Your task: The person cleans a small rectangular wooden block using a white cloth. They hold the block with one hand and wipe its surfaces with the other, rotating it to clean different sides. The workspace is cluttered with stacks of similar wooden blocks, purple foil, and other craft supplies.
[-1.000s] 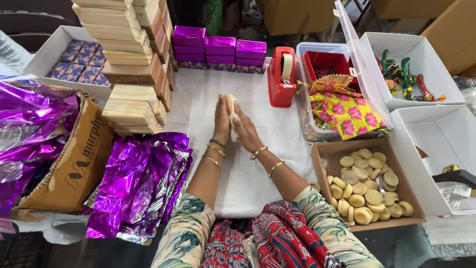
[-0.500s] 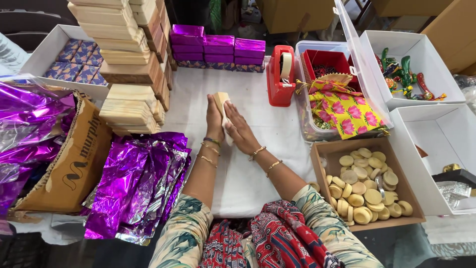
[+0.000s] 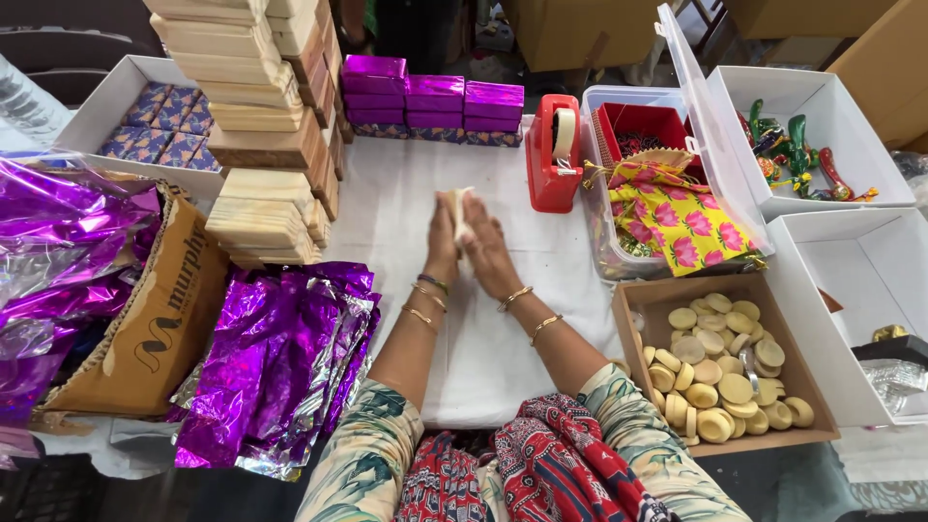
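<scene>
I pressed a small pale piece (image 3: 461, 215) between my left hand (image 3: 444, 242) and right hand (image 3: 488, 249); finished purple boxes (image 3: 433, 97) stood far, many round soaps (image 3: 720, 367) remained unwrapped.

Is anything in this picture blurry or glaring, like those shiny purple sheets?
Head view: even, soft light with faint shadows; the purple foil sheets throw bright glare; both hands look slightly smeared around the pale piece between them; table edges bow a little toward the corners.
</scene>
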